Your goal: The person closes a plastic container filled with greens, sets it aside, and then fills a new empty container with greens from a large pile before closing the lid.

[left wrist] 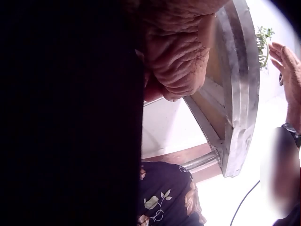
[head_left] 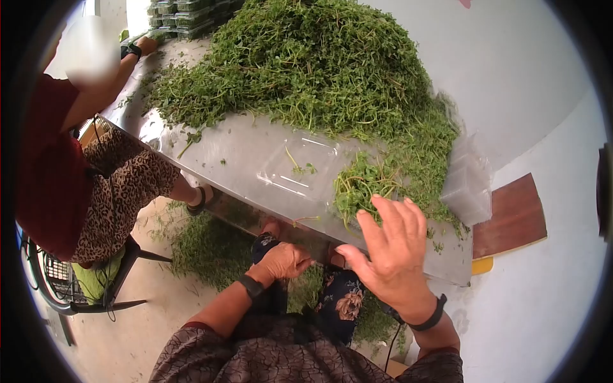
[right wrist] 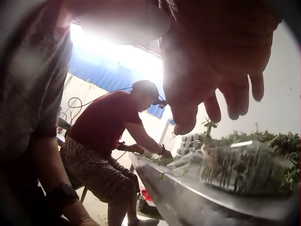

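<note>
My right hand is raised over the table's near edge, palm down, fingers spread and nearly straight, holding nothing. Just beyond its fingertips is a bunch of green leafy stems. The right wrist view shows these greens in a clear plastic box, below the hand. To the left lies a clear plastic tray with a few sprigs in it. My left hand hangs above my lap, short of the table edge, its fingers loosely curled around nothing visible. The left wrist view shows its creased palm side close up.
A big heap of greens covers the back of the metal table. Nested clear boxes stand at the right edge, and filled boxes are stacked at far left. Another person sits at left. More greens lie below the table.
</note>
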`<state>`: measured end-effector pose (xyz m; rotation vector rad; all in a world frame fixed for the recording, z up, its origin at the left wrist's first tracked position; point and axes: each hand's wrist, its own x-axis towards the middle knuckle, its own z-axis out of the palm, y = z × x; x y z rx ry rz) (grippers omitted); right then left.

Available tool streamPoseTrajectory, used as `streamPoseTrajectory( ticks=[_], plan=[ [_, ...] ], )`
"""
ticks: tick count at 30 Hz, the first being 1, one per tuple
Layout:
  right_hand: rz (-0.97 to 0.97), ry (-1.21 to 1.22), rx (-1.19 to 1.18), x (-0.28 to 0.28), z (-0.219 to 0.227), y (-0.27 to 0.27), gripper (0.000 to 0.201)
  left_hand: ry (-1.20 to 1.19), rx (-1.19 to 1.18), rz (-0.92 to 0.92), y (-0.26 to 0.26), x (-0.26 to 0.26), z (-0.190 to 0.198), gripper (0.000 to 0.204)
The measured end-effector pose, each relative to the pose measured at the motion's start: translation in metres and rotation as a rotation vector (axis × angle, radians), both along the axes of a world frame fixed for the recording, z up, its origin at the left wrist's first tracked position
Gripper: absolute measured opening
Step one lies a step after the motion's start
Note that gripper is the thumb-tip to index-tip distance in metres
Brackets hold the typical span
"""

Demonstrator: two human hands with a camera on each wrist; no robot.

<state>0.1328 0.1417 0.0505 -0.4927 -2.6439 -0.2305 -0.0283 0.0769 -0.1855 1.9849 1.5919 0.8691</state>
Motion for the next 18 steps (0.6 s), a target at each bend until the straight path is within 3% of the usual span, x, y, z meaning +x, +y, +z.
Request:
streamPoseTrajectory(
  ticks=[6, 8, 18],
  plan=[
    [-0.112, 0.008, 0.083, -0.02, -0.026, 0.003, 0.057, 0.043, -0.051, -0.024, 0.003, 0.001, 0.001, 0.028],
    [-0.12, 0.065, 0.066, -0.026, -0.027, 0.004, 0.044, 0.033, -0.004, -0.013, 0.004, 0.002, -0.007, 0.029],
    [-0.127, 0.21, -0.037, -0.034, -0.025, 0.014, 0.023, 0.027, 0.017, 0.011, 0.0, -0.003, -0.005, 0.03]
  ],
)
